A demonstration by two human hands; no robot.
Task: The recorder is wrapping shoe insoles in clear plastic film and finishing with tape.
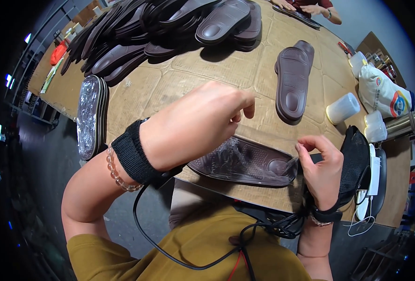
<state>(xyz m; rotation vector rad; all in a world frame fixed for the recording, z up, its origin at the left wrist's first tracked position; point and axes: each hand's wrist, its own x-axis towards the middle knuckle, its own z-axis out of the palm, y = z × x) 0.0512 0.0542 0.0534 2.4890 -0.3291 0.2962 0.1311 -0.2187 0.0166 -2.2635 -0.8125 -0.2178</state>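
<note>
In front of me a dark brown shoe insole (263, 165) lies crosswise near the table's edge, covered by thin clear plastic film (235, 157). My left hand (198, 124) is above the insole's left part, its fingers curled; what they hold, if anything, is hidden. Beside the insole's right, heel end, my right hand (323, 164) pinches the film between thumb and forefinger. Farther off, another brown insole (294, 79) lies lengthwise, with one more partly under it. To my left, a stack of film-wrapped insoles (91, 117) sits at the table's edge.
A large heap of brown insoles (137, 28) covers the far left of the cardboard-topped table (179, 84). At right stand translucent plastic cups (343, 108), a white bag (384, 91), a steel cylinder (405, 124) and a black mesh item (355, 164). Across the table, another person's hands (310, 8) rest near an insole.
</note>
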